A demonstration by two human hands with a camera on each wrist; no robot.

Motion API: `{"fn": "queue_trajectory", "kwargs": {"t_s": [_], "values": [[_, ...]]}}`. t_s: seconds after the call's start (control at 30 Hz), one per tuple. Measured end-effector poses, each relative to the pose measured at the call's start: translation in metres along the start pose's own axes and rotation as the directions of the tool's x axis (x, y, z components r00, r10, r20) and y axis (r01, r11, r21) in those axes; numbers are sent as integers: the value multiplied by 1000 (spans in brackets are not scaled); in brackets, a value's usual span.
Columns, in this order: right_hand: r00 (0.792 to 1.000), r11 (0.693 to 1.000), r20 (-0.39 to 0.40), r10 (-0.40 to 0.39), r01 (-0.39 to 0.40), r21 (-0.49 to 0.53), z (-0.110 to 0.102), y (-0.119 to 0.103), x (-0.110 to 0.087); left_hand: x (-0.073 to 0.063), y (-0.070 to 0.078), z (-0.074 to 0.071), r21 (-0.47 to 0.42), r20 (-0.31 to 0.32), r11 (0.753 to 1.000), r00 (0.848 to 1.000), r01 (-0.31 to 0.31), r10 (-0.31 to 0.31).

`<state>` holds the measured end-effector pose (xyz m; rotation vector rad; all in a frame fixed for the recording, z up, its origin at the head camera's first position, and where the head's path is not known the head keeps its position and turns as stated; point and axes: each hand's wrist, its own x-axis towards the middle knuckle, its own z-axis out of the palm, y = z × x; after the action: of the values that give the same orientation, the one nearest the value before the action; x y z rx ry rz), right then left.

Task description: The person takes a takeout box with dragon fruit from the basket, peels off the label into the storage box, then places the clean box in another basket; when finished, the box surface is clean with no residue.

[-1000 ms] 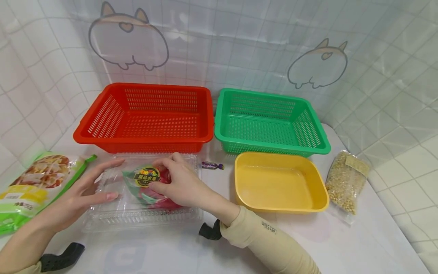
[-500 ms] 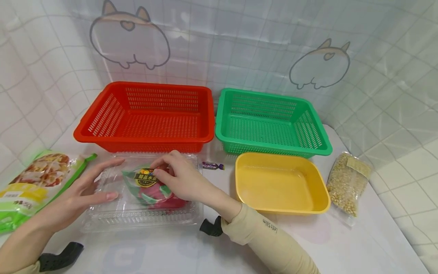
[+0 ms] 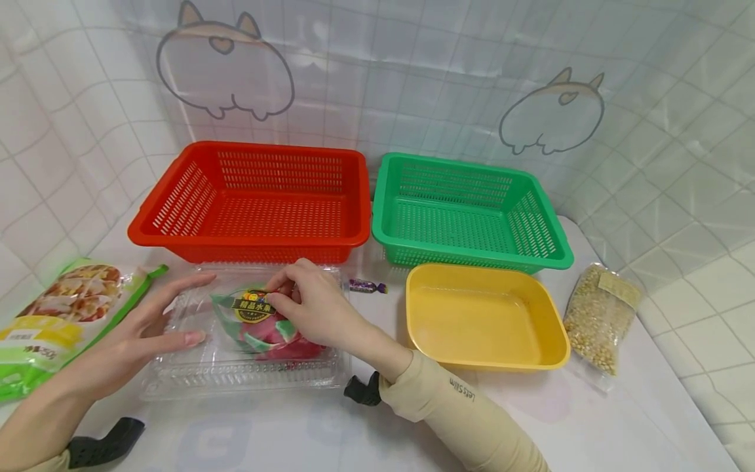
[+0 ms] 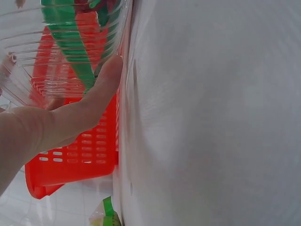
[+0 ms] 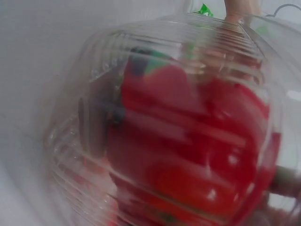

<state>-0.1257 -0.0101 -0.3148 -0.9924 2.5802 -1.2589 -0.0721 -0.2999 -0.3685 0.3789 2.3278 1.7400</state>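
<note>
The thumb and forefinger of your right hand (image 3: 315, 305) meet the right edge of a black-and-gold oval fruit label (image 3: 253, 307) on the lid of a clear plastic clamshell box (image 3: 191, 373); whether they pinch that edge or only press on it you cannot tell from here. Your left hand (image 3: 126, 341) stands with thumb and fingers spread well apart at the box's left end, the thumb laid on the lid and a finger along the ribbed side in the left-wrist view. Beneath the lid sits a red-and-green dragon fruit (image 3: 289, 347), directly below your right hand, its red skin filling much of the right-wrist view through the ribbed plastic. At your left arm lies a green food bag (image 3: 71, 308) printed with a picture of food. Just behind the box stands a red slotted basket (image 3: 248, 252), with a green slotted basket (image 3: 460, 252) close on its right. A purple wrapped candy (image 3: 362, 286) lies between the box and a yellow tub (image 3: 472, 321), which is set in front of the green basket. Farther right, a clear bag of kernels (image 3: 601, 318) rests on the white tabletop (image 3: 354, 439).
</note>
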Motion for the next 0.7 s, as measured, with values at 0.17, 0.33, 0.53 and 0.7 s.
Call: {"fn": "queue_trajectory", "kwargs": {"t_s": [0.17,0.33,0.53,0.7], "values": [[999,998,-35,-32,30,-52,5,0,-1,0,3,1,-7,4,1000,1000,-15,15],[995,994,-71,-67,60,-91,9,0,-2,0,2,1,-2,3,1000,1000,-29,29],[992,992,-85,-97,90,-87,12,1,-3,0,-3,0,12,1,999,999,-39,39],[992,994,-79,-96,91,-65,12,1,-2,1,-4,-1,11,5,999,999,-43,43]]}}
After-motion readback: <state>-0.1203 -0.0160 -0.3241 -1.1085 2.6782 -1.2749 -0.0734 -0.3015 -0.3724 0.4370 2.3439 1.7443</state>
